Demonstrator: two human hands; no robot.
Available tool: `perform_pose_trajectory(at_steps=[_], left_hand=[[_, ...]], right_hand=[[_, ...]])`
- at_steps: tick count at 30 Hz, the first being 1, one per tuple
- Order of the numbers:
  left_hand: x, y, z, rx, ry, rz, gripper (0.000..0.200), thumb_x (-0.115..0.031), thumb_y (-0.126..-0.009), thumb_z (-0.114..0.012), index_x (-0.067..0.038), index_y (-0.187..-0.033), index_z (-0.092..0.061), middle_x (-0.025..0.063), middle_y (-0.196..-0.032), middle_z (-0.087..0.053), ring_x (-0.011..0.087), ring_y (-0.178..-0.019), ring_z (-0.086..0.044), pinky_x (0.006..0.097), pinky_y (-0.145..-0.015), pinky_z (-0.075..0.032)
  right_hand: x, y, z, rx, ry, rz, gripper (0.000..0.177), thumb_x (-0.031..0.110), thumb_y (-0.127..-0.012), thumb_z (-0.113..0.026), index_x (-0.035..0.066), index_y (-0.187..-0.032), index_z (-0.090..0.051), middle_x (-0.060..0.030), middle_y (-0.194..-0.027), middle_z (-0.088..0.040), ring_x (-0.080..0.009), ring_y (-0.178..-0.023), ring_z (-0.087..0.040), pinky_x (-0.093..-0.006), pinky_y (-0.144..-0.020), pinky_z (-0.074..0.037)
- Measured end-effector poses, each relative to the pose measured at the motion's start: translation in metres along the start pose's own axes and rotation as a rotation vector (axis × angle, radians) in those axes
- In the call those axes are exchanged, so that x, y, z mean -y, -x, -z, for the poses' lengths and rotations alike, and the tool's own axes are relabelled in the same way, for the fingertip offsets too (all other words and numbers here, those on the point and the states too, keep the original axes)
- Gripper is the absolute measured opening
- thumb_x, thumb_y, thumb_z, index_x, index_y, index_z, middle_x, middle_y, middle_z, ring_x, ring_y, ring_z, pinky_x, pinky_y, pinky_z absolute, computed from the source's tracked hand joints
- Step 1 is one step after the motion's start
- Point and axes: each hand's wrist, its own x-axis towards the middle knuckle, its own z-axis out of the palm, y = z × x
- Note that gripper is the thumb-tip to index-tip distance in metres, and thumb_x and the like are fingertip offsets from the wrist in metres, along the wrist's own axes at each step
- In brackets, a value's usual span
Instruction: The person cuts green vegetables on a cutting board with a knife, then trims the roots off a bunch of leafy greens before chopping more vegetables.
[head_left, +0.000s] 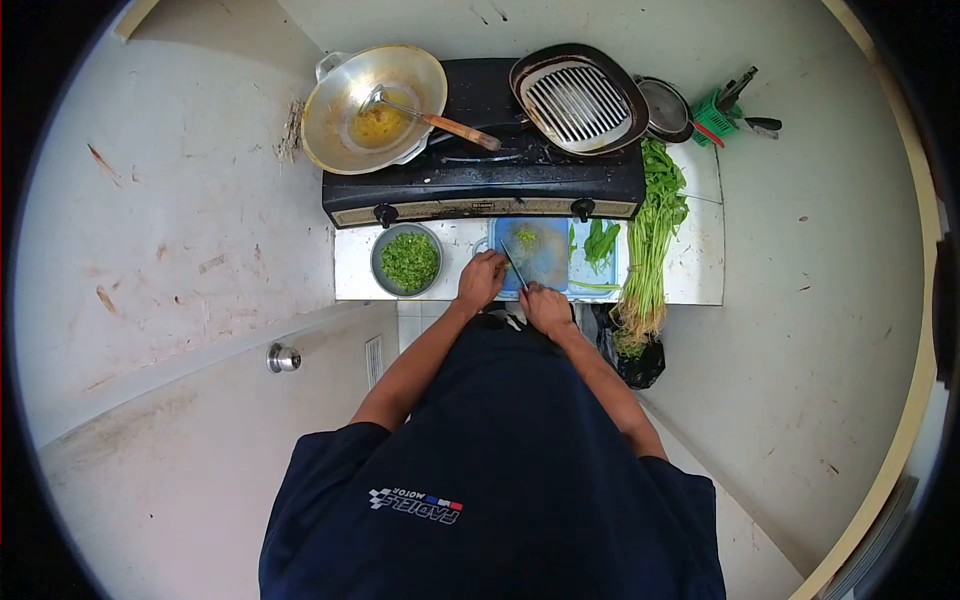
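Observation:
My right hand [547, 308] is closed round the handle of a knife [514, 265], whose blade points up and left over the blue cutting board [556, 240]. At the board's left edge, my left hand [482, 278] has its fingers bent together beside the blade; what they hold, if anything, is too small to make out. A little pile of chopped greens [526, 238] lies on the board beyond the knife. Cut leaves [600, 243] rest on the blue tray [613, 290] just right of the board. A bowl of chopped greens [409, 262] stands left of my left hand.
Behind the board is a black stove [480, 185] with a wok [330, 115], a wooden-handled ladle [462, 130] and a grill pan [578, 105]. Long-stemmed greens [650, 240] lie at the right. A green basket [712, 115] holds utensils. A black bag [645, 368] hangs below the counter.

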Motion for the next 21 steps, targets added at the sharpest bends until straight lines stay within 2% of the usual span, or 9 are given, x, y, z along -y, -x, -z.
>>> perform_pose_trajectory(at_steps=[3, 12, 21], left_hand=[[0.000, -0.001, 0.000, 0.000, -0.006, 0.003, 0.014, -0.008, -0.084, -0.067, -0.004, -0.098, -0.070, 0.0148, -0.092, -0.065, 0.0373, -0.092, -0.065, 0.0458, -0.082, -0.054], [-0.003, 0.000, 0.003, -0.004, 0.028, 0.010, 0.016, -0.006, -0.084, -0.066, -0.003, -0.099, -0.071, 0.0160, -0.094, -0.067, 0.0374, -0.093, -0.066, 0.0467, -0.083, -0.054], [0.001, -0.001, -0.001, -0.030, 0.060, 0.003, 0.015, -0.005, -0.082, -0.067, -0.003, -0.097, -0.070, 0.0163, -0.090, -0.066, 0.0379, -0.090, -0.066, 0.0467, -0.080, -0.055]], right_hand=[[0.001, -0.001, 0.001, -0.003, 0.009, 0.016, 0.045, 0.039, -0.104, -0.049, -0.001, -0.091, -0.064, -0.0261, -0.074, -0.070, -0.0429, -0.070, -0.071, -0.0507, -0.066, -0.058], [0.005, -0.023, -0.009, -0.060, 0.019, 0.108, 0.043, 0.037, -0.103, -0.050, -0.001, -0.089, -0.065, -0.0257, -0.077, -0.071, -0.0411, -0.072, -0.072, -0.0488, -0.068, -0.058], [0.002, -0.001, 0.001, 0.037, -0.009, 0.026, 0.044, 0.037, -0.104, -0.049, -0.001, -0.091, -0.065, -0.0247, -0.078, -0.071, -0.0412, -0.074, -0.072, -0.0483, -0.070, -0.058]])
